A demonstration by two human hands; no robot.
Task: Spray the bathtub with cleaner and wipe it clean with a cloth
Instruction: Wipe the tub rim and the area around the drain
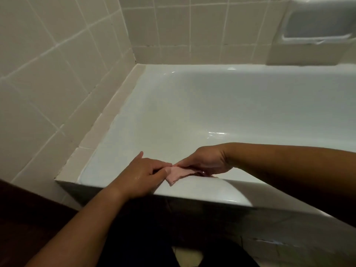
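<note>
The white bathtub (221, 105) fills the middle of the view, its near rim running across the lower part. A small pink cloth (178, 175) lies folded on that near rim. My left hand (143, 174) pinches the cloth's left end with curled fingers. My right hand (208, 162) reaches in from the right and grips the cloth's other end. No spray bottle is in sight.
Beige tiled walls (57, 64) close the tub at left and back. A ceramic soap dish (316, 26) juts from the back wall at upper right. A tiled ledge (100, 132) borders the tub's left end. Dark floor lies below.
</note>
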